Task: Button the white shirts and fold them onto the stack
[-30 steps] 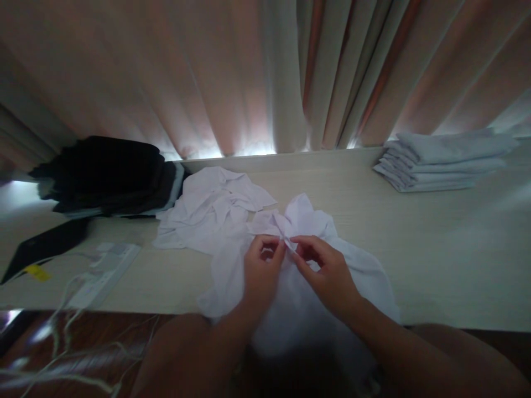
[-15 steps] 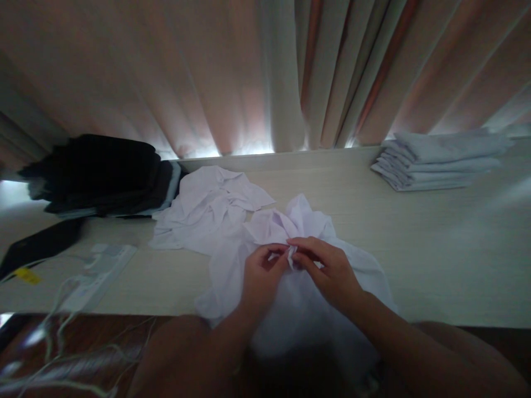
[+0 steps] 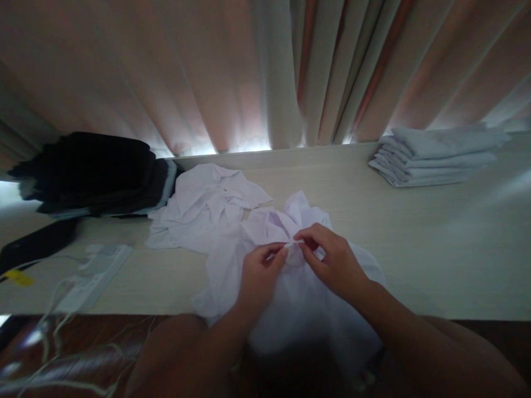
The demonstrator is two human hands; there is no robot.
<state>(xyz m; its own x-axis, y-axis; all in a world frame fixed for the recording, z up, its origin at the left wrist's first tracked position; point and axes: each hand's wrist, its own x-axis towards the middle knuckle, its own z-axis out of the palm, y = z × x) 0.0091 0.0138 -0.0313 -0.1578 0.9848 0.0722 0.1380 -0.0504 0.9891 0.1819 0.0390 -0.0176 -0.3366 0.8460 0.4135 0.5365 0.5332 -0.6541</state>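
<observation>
Both hands work at the front-centre of a pale table (image 3: pixel 435 249), on a crumpled white garment (image 3: pixel 298 298) that lies across the near edge & hangs partly off toward the person. Left hand (image 3: pixel 259 276) sits w/ fingers curled in, thumb & forefinger pinched together on a small fold of the cloth; right hand (image 3: pixel 332 260) comes in from the other side, thumb & forefinger likewise pinched on the same bit of fabric, so the fingertips of the 2 hands are nearly touching, just a sliver of cloth between. Rest of each hand's fingers bent loosely, not gripping anything else. Just behind & left of the garment, touching it, is a 2nd rumpled white garment (image 3: pixel 203 207), spread flat-ish on the table. Far left at the back: a stack of dark folded clothes (image 3: pixel 91 171). In front of that, a flat black item (image 3: pixel 37 246) w/ a yellow tag (image 3: pixel 19 278), and near the table's front edge a white power strip (image 3: pixel 95 271) w/ cables trailing off the edge. Far right at the back, well apart from the hands: a neat stack of folded pale cloths (image 3: pixel 435 157). Behind it all hang pinkish curtains (image 3: pixel 249 72), light showing under the hem
</observation>
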